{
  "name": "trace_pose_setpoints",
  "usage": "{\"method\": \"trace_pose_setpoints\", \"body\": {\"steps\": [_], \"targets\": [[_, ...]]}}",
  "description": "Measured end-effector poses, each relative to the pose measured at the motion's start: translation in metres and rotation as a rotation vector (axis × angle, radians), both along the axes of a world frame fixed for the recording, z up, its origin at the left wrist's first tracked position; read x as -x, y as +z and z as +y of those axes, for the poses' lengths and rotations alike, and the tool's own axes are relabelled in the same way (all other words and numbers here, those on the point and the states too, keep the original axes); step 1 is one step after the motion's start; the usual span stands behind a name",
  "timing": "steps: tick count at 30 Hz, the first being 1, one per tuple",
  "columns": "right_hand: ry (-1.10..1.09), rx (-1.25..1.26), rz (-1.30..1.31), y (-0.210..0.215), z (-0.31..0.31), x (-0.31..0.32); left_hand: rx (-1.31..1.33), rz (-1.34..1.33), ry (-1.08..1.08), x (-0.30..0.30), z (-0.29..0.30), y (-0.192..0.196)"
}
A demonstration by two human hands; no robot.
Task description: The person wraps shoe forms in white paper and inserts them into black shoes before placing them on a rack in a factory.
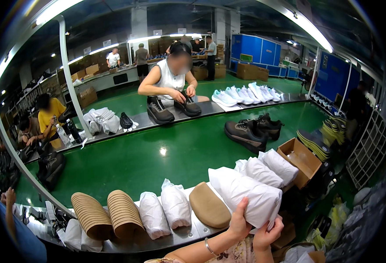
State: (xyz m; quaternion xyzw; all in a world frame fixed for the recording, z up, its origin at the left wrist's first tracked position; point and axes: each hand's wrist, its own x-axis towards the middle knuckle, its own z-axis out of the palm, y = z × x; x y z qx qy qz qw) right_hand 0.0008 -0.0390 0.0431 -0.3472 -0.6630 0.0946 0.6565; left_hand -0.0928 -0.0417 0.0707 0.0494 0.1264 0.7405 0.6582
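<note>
Both my hands are closed on a plump bundle wrapped in white paper [245,193], raised over the near ledge. My left hand [239,219], a bracelet on its wrist, grips the bundle's near side with the thumb up along it. At its lower right end, my right hand [267,231] pinches the loose paper. Just left of the bundle lies a tan rounded pad [209,205]. Beyond it are white-wrapped bundles [175,204] and two nested stacks of curved brown cardboard [125,215]. More wrapped bundles [265,171] lie behind the one I hold.
An open cardboard box [300,160] stands at the right, near stacked insoles [313,144]. Dark shoes [250,131] rest on the green belt [166,153]. Across it, a co-worker [175,79] handles a dark shoe [187,106]; pale sneakers [245,94] line the far ledge.
</note>
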Motion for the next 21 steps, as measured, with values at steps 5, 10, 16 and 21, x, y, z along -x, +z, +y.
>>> {"method": "trace_pose_setpoints", "body": {"steps": [5, 10, 16, 21], "targets": [[0.414, 0.367, 0.518, 0.005, -0.005, 0.006, -0.043, -0.052, -0.017, 0.009, 0.005, -0.001], [0.662, 0.636, 0.832, 0.012, -0.003, 0.012, -0.011, 0.116, 0.033, 0.012, 0.004, -0.001], [0.991, 0.936, 0.964, 0.023, 0.005, 0.004, -0.095, 0.15, -0.055, 0.022, 0.004, -0.009], [0.996, 0.866, 0.845, 0.029, 0.004, 0.013, -0.123, 0.078, -0.081, 0.029, 0.002, -0.01]]}}
